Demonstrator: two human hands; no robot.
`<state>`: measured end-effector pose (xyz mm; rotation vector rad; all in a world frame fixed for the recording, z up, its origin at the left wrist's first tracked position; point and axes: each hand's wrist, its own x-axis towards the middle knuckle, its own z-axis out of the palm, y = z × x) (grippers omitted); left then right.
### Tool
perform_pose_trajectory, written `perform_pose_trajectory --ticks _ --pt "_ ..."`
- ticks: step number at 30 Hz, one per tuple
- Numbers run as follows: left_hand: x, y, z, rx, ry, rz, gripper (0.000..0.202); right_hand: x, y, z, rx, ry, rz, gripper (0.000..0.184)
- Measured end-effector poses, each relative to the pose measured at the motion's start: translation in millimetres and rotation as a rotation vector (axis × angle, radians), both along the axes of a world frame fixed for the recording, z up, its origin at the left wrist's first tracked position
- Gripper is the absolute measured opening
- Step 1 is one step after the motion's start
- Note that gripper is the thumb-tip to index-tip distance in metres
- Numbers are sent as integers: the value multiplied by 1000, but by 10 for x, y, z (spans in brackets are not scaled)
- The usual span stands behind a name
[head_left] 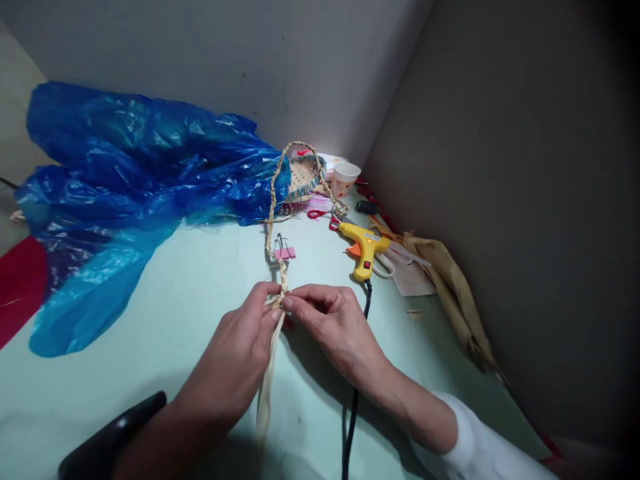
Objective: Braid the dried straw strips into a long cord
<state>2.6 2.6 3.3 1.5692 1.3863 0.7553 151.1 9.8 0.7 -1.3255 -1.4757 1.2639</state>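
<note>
Both hands meet at the lower end of a pale braided cord (271, 213), which looks made of dried plant fibre. My left hand (239, 347) pinches the strands from the left, and my right hand (333, 320) grips them from the right with thumb and forefinger. Loose unbraided strands (270, 373) hang down toward me below the fingers. Just beyond my fingertips a pink binder clip (285, 253) is beside the braid. From there the finished cord loops up and back, then down by red-handled scissors (317, 214).
A yellow glue gun (365, 248) lies right of the braid, its black cable (353, 427) running toward me. Blue plastic bags (140, 153) cover the back left, beside a woven basket (303, 175). A paper cup (345, 179) and dried husk (450, 287) are further right.
</note>
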Motion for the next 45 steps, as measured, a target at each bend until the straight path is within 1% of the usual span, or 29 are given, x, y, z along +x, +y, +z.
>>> perform_pose_trajectory --ticks 2,4,6,8,9,10,11,14,15,16,17,18,19,21,23,25,27,30,34,37,40,43,44,45 --pt "-4 -7 5 107 211 -74 21 -3 -5 12 33 -52 -31 25" --pt "-13 -6 4 187 362 -110 24 -4 -15 24 78 -128 -53 26" --pt "-31 -1 8 217 478 -132 24 -7 -28 35 113 -195 -61 25" --pt "-50 9 23 204 531 -157 24 -13 -41 44 143 -243 -52 24" --pt "-57 14 33 181 505 -164 26 -16 -47 48 163 -261 -45 24" --pt "-61 21 43 135 436 -157 29 -17 -51 52 188 -279 -42 24" --pt "-61 27 48 53 325 -139 32 -17 -53 57 212 -298 -39 25" --pt "-41 39 31 -327 -113 -85 36 1 -50 72 259 -325 -19 28" --pt "-30 38 17 -427 -231 -77 35 12 -47 76 260 -319 -9 28" --pt "-17 33 3 -489 -315 -76 34 24 -43 79 254 -307 2 28" --pt "-4 25 -8 -512 -357 -81 34 35 -39 80 246 -294 10 28" --pt "8 13 -14 -506 -353 -82 35 45 -34 79 236 -283 16 27" --pt "19 -1 -12 -483 -313 -79 37 53 -29 75 227 -280 16 26" --pt "41 -33 13 -386 -153 -67 40 61 -20 60 220 -281 11 24" --pt "63 -59 55 -227 80 -68 42 59 -12 36 216 -267 -2 23" --pt "85 -76 93 -73 323 -101 40 51 -4 12 200 -225 -12 23" --pt "105 -83 110 26 538 -152 39 43 5 -5 174 -168 -20 23" --pt "125 -84 105 98 739 -220 39 34 21 -5 136 -82 -19 22" --pt "152 -77 97 140 908 -249 40 8 29 18 70 47 -35 21" --pt "196 -80 86 190 998 -247 38 -30 22 26 11 126 -67 19" --pt "226 -108 66 273 998 -269 34 -54 15 25 -33 194 -90 17" --pt "175 -136 78 362 866 -281 27 -30 12 30 -61 227 -85 16" --pt "137 -132 90 395 797 -254 27 -13 12 34 -74 223 -76 17" --pt "92 -117 104 419 721 -200 30 5 11 37 -88 218 -67 19"
